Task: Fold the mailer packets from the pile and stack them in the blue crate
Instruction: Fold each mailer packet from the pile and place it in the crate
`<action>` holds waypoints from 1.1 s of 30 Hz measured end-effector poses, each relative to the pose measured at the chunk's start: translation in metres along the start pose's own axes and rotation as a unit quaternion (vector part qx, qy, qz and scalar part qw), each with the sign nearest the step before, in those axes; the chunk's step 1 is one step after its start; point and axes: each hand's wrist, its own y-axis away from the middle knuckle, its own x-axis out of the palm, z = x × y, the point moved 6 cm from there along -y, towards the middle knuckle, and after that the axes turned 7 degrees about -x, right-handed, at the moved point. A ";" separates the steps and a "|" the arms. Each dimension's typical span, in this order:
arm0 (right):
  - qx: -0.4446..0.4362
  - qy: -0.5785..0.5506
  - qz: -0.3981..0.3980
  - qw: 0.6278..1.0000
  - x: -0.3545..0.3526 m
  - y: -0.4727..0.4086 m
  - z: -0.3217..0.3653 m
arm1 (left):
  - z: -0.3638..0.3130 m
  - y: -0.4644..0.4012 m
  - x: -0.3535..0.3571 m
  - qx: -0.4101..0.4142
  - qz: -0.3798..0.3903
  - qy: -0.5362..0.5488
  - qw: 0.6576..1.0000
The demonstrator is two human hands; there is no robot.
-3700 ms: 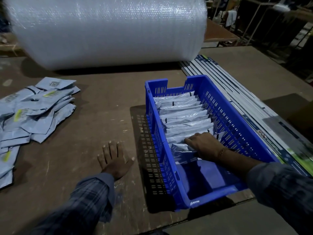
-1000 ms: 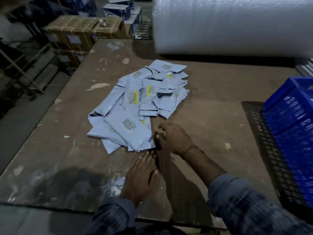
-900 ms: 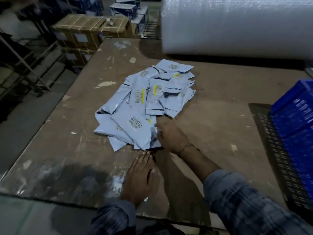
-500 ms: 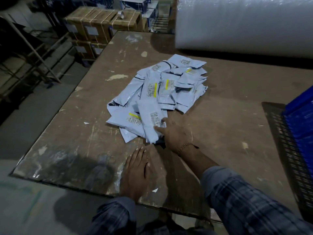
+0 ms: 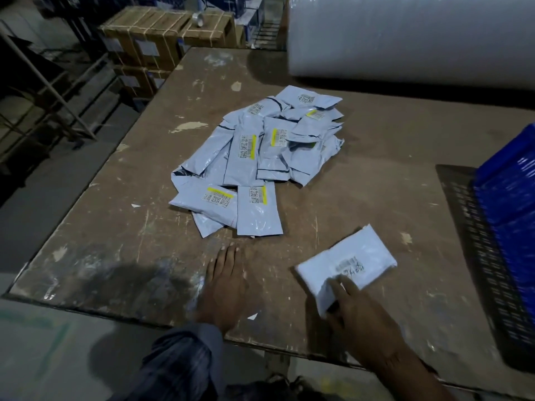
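A pile of pale blue mailer packets [image 5: 260, 157] with barcode labels and yellow strips lies mid-table. One packet [image 5: 351, 263] lies apart from the pile, nearer the front edge, blurred by motion. My right hand [image 5: 359, 316] grips its near left corner, thumb on top. My left hand [image 5: 227, 287] rests flat on the table, palm down, fingers together, just below the pile. The blue crate [image 5: 509, 204] shows only partly at the right edge; its inside is hidden.
A large roll of bubble wrap [image 5: 411, 39] lies across the back of the worn wooden table [image 5: 121, 227]. Strapped cardboard boxes [image 5: 162, 39] and a metal frame stand on the floor beyond the table's left edge. The table's front edge runs just under my wrists.
My right hand took a packet from the pile's near edge and pulled it right and toward me. The left hand stayed flat. The view swung from the crate to the pile.
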 end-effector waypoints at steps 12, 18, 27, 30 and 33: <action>0.012 0.087 -0.144 0.986 0.019 0.004 -0.029 | -0.023 0.003 0.013 -0.143 0.033 0.059 0.987; 0.036 0.092 -0.233 0.967 -0.003 -0.006 -0.018 | -0.022 0.002 0.026 -0.146 0.058 0.089 0.984; 0.014 0.041 -0.206 0.978 0.033 -0.025 -0.049 | -0.119 0.007 -0.015 0.086 0.020 0.128 0.988; 0.008 0.038 -0.221 0.975 0.034 -0.025 -0.051 | -0.145 0.000 0.002 0.163 0.035 0.100 0.981; 0.008 0.054 -0.221 0.974 0.033 -0.025 -0.052 | -0.146 0.003 0.007 0.140 0.034 0.091 0.985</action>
